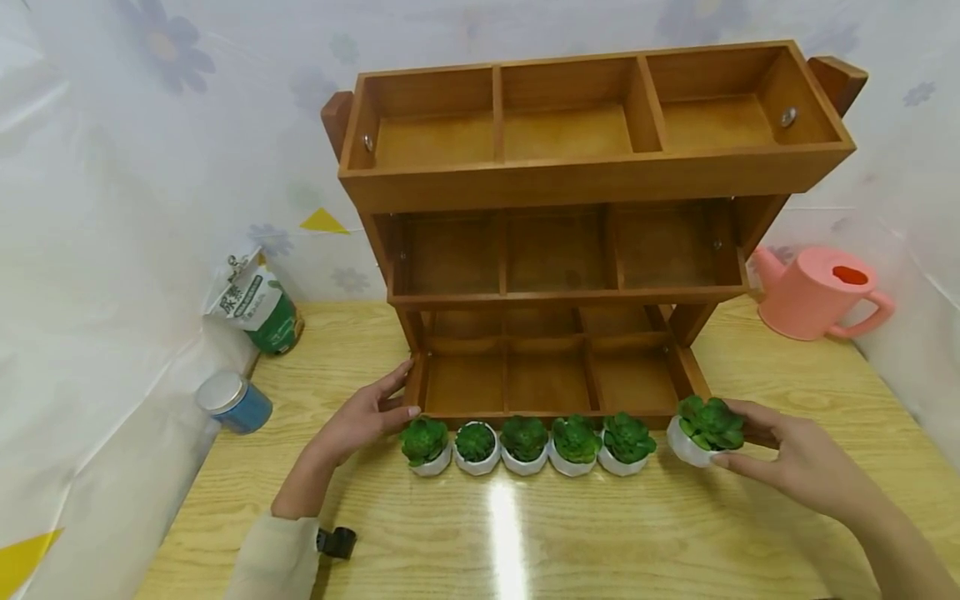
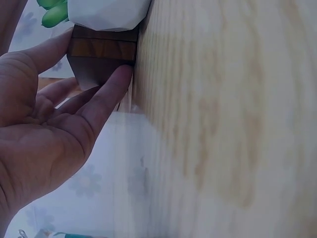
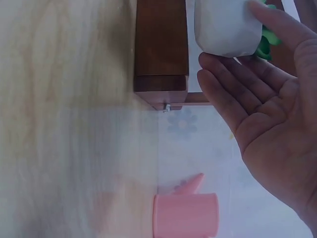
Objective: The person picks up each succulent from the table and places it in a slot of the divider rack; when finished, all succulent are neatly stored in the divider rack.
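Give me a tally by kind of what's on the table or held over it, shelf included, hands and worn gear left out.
Plants: 6 (5 in a row, 1 in the right hand)
Shelf: 1
Watering can: 1
Bag: 1
Jar: 1
Total: 10

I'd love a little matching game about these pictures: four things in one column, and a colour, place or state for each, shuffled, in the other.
Column one
1. Left hand
2. Watering can
3. Right hand
4. Jar

Column two
A. Blue, with a pale lid
B. Holding a potted plant
C. Touching the lowest tier of the wooden shelf
D. Pink, with a spout and handle

Right pairs: 1-C, 2-D, 3-B, 4-A
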A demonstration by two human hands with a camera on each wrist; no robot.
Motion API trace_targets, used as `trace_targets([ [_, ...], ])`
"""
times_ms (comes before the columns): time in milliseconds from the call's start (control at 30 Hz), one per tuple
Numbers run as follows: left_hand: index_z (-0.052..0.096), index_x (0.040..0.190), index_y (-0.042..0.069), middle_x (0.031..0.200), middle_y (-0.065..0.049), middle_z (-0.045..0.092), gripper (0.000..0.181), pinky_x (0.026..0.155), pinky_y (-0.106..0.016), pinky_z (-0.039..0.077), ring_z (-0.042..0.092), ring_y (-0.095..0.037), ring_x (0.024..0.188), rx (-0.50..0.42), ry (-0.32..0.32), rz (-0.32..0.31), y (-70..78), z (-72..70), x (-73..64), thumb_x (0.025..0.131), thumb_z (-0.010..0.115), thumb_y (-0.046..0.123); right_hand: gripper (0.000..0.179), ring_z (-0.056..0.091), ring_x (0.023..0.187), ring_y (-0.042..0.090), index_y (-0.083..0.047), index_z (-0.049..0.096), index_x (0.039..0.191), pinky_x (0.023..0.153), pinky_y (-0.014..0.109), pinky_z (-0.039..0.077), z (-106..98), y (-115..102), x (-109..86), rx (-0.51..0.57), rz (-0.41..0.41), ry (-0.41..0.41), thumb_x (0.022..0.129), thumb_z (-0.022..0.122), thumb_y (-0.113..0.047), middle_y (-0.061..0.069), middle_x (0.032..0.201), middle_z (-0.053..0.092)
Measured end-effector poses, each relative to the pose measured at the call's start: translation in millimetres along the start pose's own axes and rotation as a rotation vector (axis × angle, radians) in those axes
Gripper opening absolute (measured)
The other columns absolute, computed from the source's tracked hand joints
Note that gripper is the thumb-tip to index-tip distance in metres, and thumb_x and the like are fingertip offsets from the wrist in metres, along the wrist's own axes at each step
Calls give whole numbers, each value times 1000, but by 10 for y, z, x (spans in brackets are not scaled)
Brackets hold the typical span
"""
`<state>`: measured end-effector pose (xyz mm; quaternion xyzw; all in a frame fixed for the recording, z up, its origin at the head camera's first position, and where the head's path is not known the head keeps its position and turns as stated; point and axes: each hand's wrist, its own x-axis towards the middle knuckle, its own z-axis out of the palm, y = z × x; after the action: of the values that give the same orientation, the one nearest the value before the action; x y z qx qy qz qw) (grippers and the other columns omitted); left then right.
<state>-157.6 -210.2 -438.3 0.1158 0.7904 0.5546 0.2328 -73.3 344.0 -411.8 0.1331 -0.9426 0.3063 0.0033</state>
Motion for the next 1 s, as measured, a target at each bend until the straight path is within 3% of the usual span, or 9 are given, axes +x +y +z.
trace_targets([
  [133,13,165,27,171,-11,14,79,109,-46,50,30,-41,151,1,-4,8,-16,-7,1,103,62,25,59,59,96,-16,-8,65,134,75,5,50,-60,-27,25,-3,1,22,82,87,-23,3,117,74],
  [367,13,165,26,171,-10,13,80,109,-45,50,32,-41,150,6,-13,10,-14,-15,3,103,63,27,62,55,95,-20,-3,63,135,74,0,45,-150,-62,68,-11,20,29,82,87,-24,22,120,72],
  [733,14,164,27,172,-7,12,79,109,-44,50,33,-39,150,4,-10,14,5,3,17,102,63,24,66,50,95,-24,-7,61,140,72,-2,41,-200,-50,199,-40,52,63,83,86,-29,26,127,68],
  [800,14,164,27,172,-7,11,79,109,-45,50,33,-39,150,2,-9,14,4,3,17,102,63,23,67,61,94,-15,-6,60,141,71,1,43,-197,-46,235,-53,66,62,84,85,-32,27,127,67],
  [867,15,164,27,172,-7,11,79,109,-45,50,33,-39,150,2,-7,12,7,2,16,102,63,23,68,61,94,-13,-5,60,141,72,2,43,-191,-39,274,-66,70,68,84,85,-33,28,126,68],
  [1000,15,164,26,172,-7,12,79,109,-45,50,33,-39,150,1,-4,9,20,1,10,102,64,22,68,54,93,-22,-5,60,140,72,0,40,-163,-28,349,-60,54,97,84,85,-34,25,120,71],
])
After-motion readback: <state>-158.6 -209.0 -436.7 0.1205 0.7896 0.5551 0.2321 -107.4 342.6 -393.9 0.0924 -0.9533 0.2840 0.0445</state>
